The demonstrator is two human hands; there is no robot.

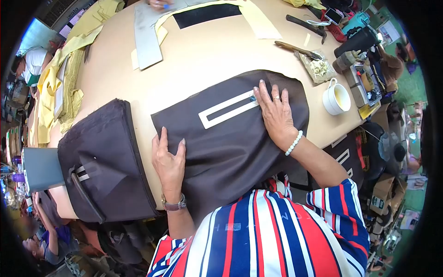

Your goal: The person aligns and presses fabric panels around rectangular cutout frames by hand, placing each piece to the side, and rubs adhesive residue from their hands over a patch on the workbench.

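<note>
A dark brown piece of fabric (221,152) is spread over the table in front of me, its lower part hanging toward my body. On it lies a narrow white rectangular frame (205,121), set at a slant. My left hand (169,159) rests at the fabric's left edge, fingers and thumb apart. Flat on the fabric, my right hand (278,114) has its fingers stretched out over the right end of the white frame. A small dark blue thing (252,98) sits beside its index finger; I cannot make out what it is.
Left of me is a stack of dark fabric pieces (110,152) with a hammer-like tool (87,198) on it. A white cup (336,99), a brush (297,50) and a hammer (307,27) are at right. Another person's hand (160,3) is at the table's far side.
</note>
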